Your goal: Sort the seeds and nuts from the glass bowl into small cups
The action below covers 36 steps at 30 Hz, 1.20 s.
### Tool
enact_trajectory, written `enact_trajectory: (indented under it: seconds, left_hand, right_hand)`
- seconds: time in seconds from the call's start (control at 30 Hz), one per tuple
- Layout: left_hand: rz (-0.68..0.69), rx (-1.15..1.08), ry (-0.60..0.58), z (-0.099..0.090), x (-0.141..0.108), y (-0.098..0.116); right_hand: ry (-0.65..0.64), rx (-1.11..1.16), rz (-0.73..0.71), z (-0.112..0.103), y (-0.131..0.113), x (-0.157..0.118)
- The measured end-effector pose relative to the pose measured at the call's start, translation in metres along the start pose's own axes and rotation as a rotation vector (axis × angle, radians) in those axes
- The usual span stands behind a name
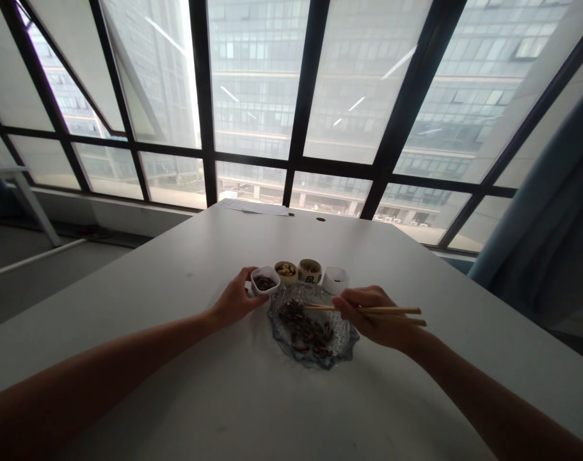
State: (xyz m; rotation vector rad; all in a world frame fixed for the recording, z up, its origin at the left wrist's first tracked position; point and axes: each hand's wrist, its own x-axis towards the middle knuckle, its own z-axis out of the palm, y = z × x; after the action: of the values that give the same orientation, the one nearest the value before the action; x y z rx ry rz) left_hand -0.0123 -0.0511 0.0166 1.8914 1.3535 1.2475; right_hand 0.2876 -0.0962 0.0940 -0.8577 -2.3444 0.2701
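Observation:
My left hand [238,294] is closed around the side of a small white cup [258,289] with dark seeds in it. In my right hand [370,314] is a pair of wooden chopsticks [391,311], their tips down among dark, seed-like pieces [315,333] in a clear scalloped glass bowl [342,349]. Whether the tips grip a piece is too small to tell. Behind the bowl stand a cream cup [286,280] of pale nuts, another cream cup [310,279] with a dark character on it, and a second white cup [336,282] holding a little something dark.
The white table [214,397] reaches to the window wall. Sheets of paper [255,207] lie at its far edge, near two dark round spots [320,219]. A blue curtain [535,186] hangs at the right; another white table [32,198] stands at the left.

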Motion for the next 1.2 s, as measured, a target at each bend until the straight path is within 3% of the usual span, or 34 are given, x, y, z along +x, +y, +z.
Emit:
enact_trajectory:
  seconds: [0.3, 0.6, 0.8, 1.07, 1.2]
  left_hand:
    - [-0.004, -0.013, -0.005, 0.001, 0.001, -0.001]
    - [0.0, -0.007, -0.009, 0.0, 0.0, -0.001]
    - [0.02, 0.0, 0.001, 0.001, 0.0, -0.002]
    - [0.019, 0.001, -0.009, 0.001, 0.0, 0.0]
    - [0.002, 0.002, -0.024, 0.001, 0.001, -0.001]
  right_hand:
    - [-0.004, 0.02, -0.017, 0.001, -0.002, 0.0]
    - [0.124, 0.13, 0.111, -0.004, 0.018, -0.001]
    - [0.059, 0.149, 0.143, -0.003, 0.012, -0.001]
    - [-0.015, 0.086, 0.005, -0.003, -0.004, 0.001]
    - [0.029, 0.081, -0.009, -0.006, -0.004, 0.0]
